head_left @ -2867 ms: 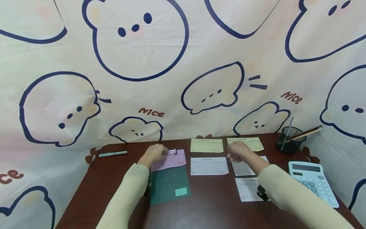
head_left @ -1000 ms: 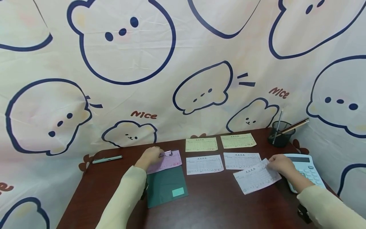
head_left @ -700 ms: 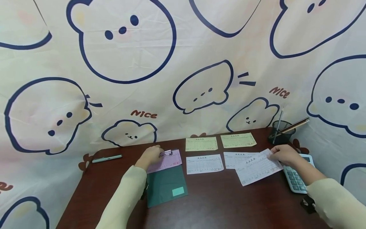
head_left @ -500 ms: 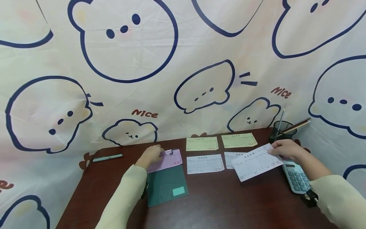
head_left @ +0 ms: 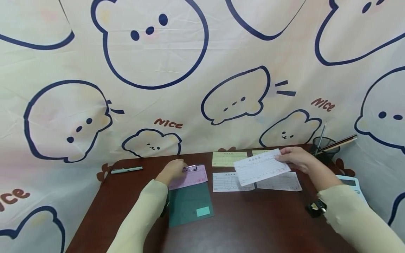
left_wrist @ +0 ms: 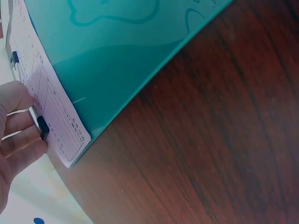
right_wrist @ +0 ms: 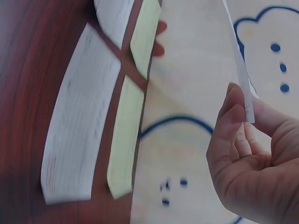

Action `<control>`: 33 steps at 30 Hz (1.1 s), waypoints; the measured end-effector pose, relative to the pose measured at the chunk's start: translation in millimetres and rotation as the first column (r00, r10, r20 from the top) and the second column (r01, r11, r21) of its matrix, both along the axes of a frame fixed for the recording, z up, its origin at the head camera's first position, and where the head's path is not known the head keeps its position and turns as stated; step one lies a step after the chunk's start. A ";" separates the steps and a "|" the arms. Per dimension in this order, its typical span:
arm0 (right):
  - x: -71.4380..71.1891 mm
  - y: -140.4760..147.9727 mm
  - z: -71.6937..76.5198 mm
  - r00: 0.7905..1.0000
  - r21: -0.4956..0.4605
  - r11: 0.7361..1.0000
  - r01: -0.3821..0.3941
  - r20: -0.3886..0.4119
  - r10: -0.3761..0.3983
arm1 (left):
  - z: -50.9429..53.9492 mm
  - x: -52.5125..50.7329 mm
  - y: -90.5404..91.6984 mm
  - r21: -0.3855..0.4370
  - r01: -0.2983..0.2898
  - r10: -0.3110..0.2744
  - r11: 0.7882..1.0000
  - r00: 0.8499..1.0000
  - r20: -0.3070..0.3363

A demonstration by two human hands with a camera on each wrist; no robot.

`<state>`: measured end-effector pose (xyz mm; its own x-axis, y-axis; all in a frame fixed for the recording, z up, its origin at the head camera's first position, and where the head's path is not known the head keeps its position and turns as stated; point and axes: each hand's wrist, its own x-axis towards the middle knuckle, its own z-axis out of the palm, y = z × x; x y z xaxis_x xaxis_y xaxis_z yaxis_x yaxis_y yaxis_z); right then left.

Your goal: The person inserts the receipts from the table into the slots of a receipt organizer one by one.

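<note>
My right hand [head_left: 295,158] pinches the right end of a white printed form [head_left: 261,167] between thumb and fingers. The form hangs raised above the table, and in the right wrist view it is seen nearly edge-on. At the top of a green clipboard [head_left: 190,200], my left hand [head_left: 172,171] holds the metal clip [head_left: 190,168], with its thumb and fingers on either side in the left wrist view. A pink form [head_left: 196,177] lies under that clip. Below the raised form, white forms [head_left: 221,186] lie on the table, with yellow forms [head_left: 221,159] behind them.
A pen [head_left: 126,170] lies at the back left of the brown table [head_left: 246,225]. Back right stands a black mesh pen cup [head_left: 327,149] with pencils. The white calculator [head_left: 351,182] is partly behind my right sleeve. A printed cloth [head_left: 186,105] hangs behind the table.
My right hand was bare earlier, then took the lowest white form. It has since raised that form and carried it back and left over the others. My left hand has stayed at the clip.
</note>
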<state>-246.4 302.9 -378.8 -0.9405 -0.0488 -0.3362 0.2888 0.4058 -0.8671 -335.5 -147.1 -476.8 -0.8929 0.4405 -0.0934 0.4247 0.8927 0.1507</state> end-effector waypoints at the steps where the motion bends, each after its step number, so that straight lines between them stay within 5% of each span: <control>1: -4.0 -8.5 -2.9 1.000 -0.017 1.000 0.007 0.002 -0.007 | 0.7 0.4 -0.7 0.002 -0.010 0.010 1.000 1.000 0.009; 15: -40.4 -102.8 -36.0 1.000 -0.125 0.992 0.024 0.015 -0.022 | 3.3 1.2 -4.7 -0.017 0.022 -0.021 1.000 0.999 0.033; 22: -53.9 -133.7 -43.9 0.998 -0.065 0.996 0.064 0.018 -0.063 | 8.6 -4.3 -1.7 0.013 0.023 -0.024 1.000 0.997 0.067; 33: -56.6 -175.1 -75.7 0.999 -0.085 0.996 0.030 0.046 -0.026 | 9.5 -4.5 -4.7 0.018 -0.007 0.005 1.000 0.991 0.132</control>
<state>-303.0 127.8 -454.5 -0.9262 -0.0528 -0.3734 0.3382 0.3216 -0.8844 -340.0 -151.8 -467.3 -0.8759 0.4381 -0.2021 0.3948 0.8916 0.2217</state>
